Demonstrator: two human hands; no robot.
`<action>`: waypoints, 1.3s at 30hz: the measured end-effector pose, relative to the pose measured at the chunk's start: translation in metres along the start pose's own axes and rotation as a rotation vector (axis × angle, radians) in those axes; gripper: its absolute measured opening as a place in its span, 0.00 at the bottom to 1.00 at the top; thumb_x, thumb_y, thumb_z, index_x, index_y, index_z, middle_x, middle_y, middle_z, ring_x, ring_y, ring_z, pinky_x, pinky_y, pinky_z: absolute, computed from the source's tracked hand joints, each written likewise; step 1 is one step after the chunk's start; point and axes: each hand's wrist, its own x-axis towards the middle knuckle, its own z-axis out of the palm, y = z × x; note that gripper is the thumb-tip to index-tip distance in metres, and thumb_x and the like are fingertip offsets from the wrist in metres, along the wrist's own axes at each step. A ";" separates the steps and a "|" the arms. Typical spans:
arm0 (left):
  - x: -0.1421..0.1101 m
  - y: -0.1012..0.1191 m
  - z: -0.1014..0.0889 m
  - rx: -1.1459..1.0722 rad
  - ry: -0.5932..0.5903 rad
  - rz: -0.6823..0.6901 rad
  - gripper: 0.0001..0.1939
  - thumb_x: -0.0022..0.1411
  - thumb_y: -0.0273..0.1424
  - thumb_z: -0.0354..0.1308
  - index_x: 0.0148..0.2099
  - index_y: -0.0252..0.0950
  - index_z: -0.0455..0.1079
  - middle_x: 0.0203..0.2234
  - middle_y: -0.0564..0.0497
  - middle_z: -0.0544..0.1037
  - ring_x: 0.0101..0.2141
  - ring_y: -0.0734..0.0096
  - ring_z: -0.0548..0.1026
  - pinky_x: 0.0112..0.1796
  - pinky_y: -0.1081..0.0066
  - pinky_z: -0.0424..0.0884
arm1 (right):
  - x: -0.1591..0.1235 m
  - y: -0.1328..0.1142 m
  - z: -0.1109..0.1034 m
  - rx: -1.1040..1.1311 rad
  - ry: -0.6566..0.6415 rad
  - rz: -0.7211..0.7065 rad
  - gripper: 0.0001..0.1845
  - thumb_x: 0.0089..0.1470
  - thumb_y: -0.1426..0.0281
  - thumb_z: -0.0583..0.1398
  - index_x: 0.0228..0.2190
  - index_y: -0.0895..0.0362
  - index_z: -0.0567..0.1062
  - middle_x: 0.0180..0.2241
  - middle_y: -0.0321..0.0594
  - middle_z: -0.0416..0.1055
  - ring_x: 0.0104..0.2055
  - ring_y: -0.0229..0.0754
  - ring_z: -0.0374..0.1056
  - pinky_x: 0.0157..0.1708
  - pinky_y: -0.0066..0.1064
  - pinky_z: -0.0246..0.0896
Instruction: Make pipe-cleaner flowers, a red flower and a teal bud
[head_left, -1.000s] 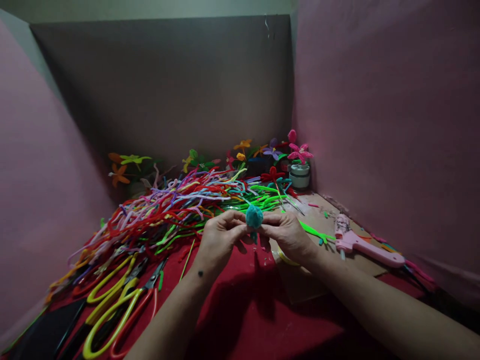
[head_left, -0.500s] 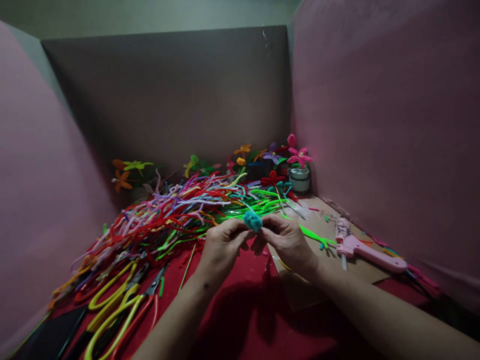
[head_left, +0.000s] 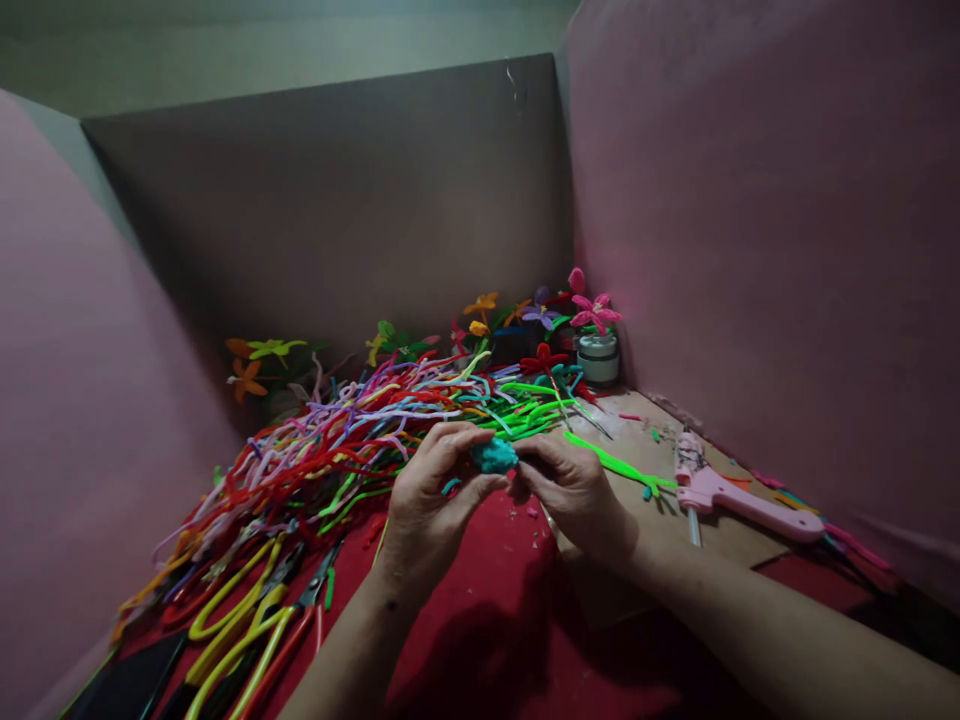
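A small teal bundle of fuzzy pipe cleaner (head_left: 495,457) is held between both hands, above the red tabletop. My left hand (head_left: 442,490) curls around its left side, thumb below and fingers above. A bit of teal shows inside that palm. At the right end of the bundle, my right hand (head_left: 574,480) pinches with thumb and forefinger. The exact grip of the right fingertips is partly hidden. Just behind the hands lies a large heap of coloured pipe cleaners (head_left: 352,420).
Yellow-handled scissors (head_left: 236,600) and red-handled pliers (head_left: 289,650) lie at the lower left. A pink glue gun (head_left: 750,505) rests on a brown board (head_left: 720,545) at right, near a bright green stem (head_left: 615,462). Pipe-cleaner flowers, one in a pot (head_left: 598,358), line the back.
The teal bundle has turned from facing me to lying more sideways and shifted slightly left. My left hand has opened wider around it. The view has tilted a little.
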 end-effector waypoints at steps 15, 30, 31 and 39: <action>-0.002 0.006 0.001 -0.185 0.098 -0.076 0.09 0.50 0.25 0.64 0.36 0.37 0.70 0.34 0.51 0.73 0.34 0.71 0.73 0.32 0.73 0.73 | 0.000 -0.001 -0.002 0.050 -0.023 -0.040 0.08 0.54 0.74 0.56 0.35 0.58 0.75 0.22 0.36 0.70 0.21 0.35 0.67 0.23 0.29 0.66; -0.003 0.008 0.000 -0.166 0.134 -0.018 0.10 0.51 0.21 0.61 0.36 0.38 0.70 0.34 0.51 0.73 0.35 0.69 0.73 0.32 0.72 0.73 | 0.003 -0.013 -0.007 -0.021 -0.034 -0.133 0.10 0.52 0.76 0.57 0.35 0.58 0.77 0.26 0.39 0.70 0.25 0.36 0.68 0.26 0.29 0.66; -0.003 0.008 0.000 -0.163 0.144 -0.025 0.10 0.51 0.21 0.62 0.36 0.38 0.70 0.34 0.51 0.73 0.35 0.69 0.73 0.31 0.72 0.73 | 0.003 -0.014 -0.008 -0.063 -0.040 -0.155 0.11 0.51 0.76 0.57 0.36 0.58 0.77 0.27 0.40 0.71 0.27 0.37 0.68 0.28 0.30 0.66; -0.002 0.012 0.003 -0.147 0.127 -0.018 0.07 0.51 0.22 0.61 0.34 0.36 0.71 0.33 0.50 0.74 0.36 0.69 0.74 0.35 0.70 0.74 | 0.001 -0.004 -0.007 -0.063 0.038 -0.165 0.14 0.53 0.74 0.57 0.42 0.56 0.74 0.23 0.37 0.70 0.22 0.36 0.66 0.25 0.31 0.65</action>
